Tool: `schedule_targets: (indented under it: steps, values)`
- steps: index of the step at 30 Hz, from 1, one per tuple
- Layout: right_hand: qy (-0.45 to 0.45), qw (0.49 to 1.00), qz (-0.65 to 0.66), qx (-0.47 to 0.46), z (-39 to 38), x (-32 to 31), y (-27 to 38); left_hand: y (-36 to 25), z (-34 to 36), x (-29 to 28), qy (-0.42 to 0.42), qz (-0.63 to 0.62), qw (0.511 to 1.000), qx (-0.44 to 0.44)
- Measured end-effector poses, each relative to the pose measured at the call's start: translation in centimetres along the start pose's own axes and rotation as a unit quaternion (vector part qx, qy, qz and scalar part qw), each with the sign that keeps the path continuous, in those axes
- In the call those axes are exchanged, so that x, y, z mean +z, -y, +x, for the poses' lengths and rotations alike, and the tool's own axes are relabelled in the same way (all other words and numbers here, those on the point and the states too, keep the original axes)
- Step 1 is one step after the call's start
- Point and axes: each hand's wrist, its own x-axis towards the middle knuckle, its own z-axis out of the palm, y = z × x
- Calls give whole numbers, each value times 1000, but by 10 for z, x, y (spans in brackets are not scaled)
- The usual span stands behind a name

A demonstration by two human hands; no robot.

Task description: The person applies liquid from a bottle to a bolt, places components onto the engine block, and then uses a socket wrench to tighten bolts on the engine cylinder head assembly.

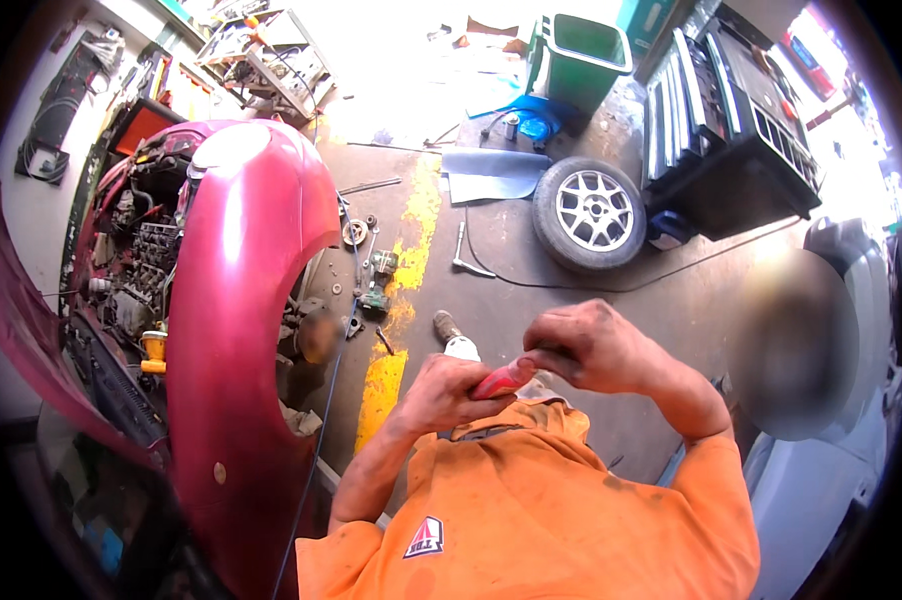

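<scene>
Close in front of my orange shirt, my left hand [445, 394] is wrapped round a small red tube [505, 380], lying tilted with its upper end to the right. My right hand [593, 346] meets that end, its fingers curled and pinched together. Whatever sits between those fingers is hidden by the knuckles. To my left is a glossy red car fender [241, 240], with the engine bay [146, 240] open beyond it. The wheel is off at the arch, where the hub parts show.
A tyre on a silver rim [597, 210] lies on the floor ahead, near a black tool cabinet [731, 140] and green bin [581, 60]. A green-black power tool [378, 285] and loose parts lie by the yellow stripe [383, 390]. A black hose [591, 290] crosses the floor.
</scene>
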Motion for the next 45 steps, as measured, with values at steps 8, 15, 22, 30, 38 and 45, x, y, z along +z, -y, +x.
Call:
schedule_targets:
  steps: [8, 15, 22, 30, 38, 45]
  values:
    - [-99, 843, 528, -34, 159, -61, -48, 75, 24, -132, -172, -18, 981, 89]
    - [-49, 718, 665, 201, 252, 44, -110, 111, 73, -183, -358, -360, 861, -40]
    - [4, 792, 577, 200, 373, 44, -122, 142, 137, -222, -459, -108, 839, -273]
    - [-1, 848, 525, 75, 466, -77, -222, 176, 152, -205, -476, -373, 698, -384]
    - [87, 832, 546, 51, 525, -164, -238, 163, 158, -186, -484, -514, 570, -420]
    - [144, 794, 583, 94, 529, -131, -215, 175, 120, -194, -578, -556, 493, -335]
